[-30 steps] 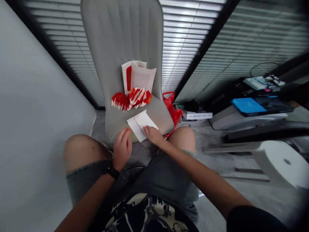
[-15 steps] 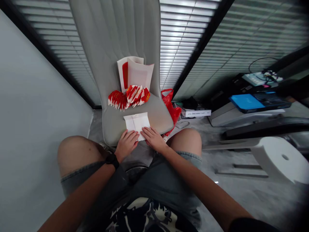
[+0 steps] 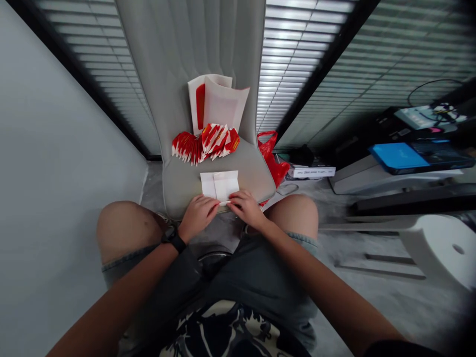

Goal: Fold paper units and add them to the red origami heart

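A folded white paper [image 3: 219, 186] lies flat on the grey chair seat [image 3: 245, 168], near its front edge. My left hand [image 3: 198, 216] and my right hand [image 3: 246, 208] come in from either side, their fingers pinching the paper's near edge. Behind it sits a row of folded red-and-white paper pieces [image 3: 204, 144]. A white sheaf of paper with a red stripe [image 3: 217, 101] leans against the chair back [image 3: 189, 39]. The paper's underside is hidden.
A red plastic bag [image 3: 273, 161] hangs beside the chair, with a white box [image 3: 311, 171] behind it. To the right stand a blue-topped device [image 3: 397, 155] and a white round stool [image 3: 439, 248]. A wall [image 3: 63, 173] rises at left; slatted blinds [image 3: 293, 59] fill the back.
The white paper has gone from a loose, angled fold to a squared, flat one. My hands have closed in on its near edge from both sides.
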`<state>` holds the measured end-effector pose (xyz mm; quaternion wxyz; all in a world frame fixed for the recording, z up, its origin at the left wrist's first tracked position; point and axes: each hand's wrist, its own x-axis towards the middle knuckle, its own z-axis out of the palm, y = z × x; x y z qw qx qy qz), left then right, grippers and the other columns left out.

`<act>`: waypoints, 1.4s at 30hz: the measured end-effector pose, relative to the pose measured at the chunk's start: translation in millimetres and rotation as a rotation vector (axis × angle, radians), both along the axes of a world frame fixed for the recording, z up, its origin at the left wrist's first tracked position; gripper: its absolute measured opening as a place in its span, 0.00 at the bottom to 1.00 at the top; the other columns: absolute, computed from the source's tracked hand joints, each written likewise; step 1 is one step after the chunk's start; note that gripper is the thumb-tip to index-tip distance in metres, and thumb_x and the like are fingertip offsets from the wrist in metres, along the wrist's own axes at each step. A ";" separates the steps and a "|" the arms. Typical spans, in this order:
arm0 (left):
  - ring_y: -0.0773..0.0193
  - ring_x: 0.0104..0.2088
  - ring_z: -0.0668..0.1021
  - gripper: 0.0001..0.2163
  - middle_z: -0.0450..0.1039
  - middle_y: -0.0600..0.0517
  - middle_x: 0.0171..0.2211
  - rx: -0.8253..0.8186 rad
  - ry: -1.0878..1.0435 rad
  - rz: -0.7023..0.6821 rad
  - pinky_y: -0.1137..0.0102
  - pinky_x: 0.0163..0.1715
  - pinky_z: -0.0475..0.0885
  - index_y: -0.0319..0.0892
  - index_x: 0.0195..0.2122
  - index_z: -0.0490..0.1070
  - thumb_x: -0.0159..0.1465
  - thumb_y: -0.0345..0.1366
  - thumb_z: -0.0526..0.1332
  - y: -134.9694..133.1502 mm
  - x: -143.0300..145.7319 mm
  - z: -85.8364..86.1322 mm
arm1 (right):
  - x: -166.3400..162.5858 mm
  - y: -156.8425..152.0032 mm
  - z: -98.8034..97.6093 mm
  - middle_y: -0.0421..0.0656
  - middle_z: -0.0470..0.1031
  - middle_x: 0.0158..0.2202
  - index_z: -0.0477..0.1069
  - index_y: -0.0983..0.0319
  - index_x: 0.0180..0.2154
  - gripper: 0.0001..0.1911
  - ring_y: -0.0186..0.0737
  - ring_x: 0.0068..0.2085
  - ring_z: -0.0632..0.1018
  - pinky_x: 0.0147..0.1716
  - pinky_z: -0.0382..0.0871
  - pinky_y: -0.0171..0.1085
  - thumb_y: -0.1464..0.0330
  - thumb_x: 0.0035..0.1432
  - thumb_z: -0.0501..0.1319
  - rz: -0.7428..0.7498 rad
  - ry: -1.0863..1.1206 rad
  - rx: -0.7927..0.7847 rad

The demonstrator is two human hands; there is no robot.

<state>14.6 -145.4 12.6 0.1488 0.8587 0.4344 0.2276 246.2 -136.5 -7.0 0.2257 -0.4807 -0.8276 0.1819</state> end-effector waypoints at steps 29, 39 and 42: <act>0.51 0.65 0.67 0.22 0.68 0.42 0.64 0.255 0.306 -0.032 0.55 0.67 0.61 0.33 0.65 0.64 0.70 0.31 0.52 -22.6 19.4 -39.0 | -24.3 32.4 -11.0 0.48 0.77 0.42 0.78 0.61 0.42 0.09 0.48 0.46 0.75 0.50 0.68 0.43 0.65 0.60 0.67 -0.371 -0.038 -0.152; 0.54 0.69 0.63 0.25 0.63 0.44 0.68 0.204 0.299 -0.039 0.55 0.70 0.57 0.35 0.68 0.59 0.69 0.30 0.51 -23.8 15.5 -43.1 | -15.9 22.0 -17.5 0.52 0.72 0.50 0.73 0.63 0.54 0.21 0.53 0.50 0.70 0.54 0.67 0.47 0.58 0.64 0.64 -0.247 -0.097 0.079; 0.53 0.69 0.63 0.25 0.62 0.44 0.68 0.202 0.280 -0.018 0.54 0.70 0.57 0.35 0.68 0.60 0.69 0.30 0.52 -25.4 18.0 -42.7 | -14.0 24.1 -16.6 0.53 0.72 0.51 0.73 0.63 0.55 0.23 0.52 0.50 0.70 0.54 0.67 0.47 0.56 0.65 0.62 -0.234 -0.136 0.094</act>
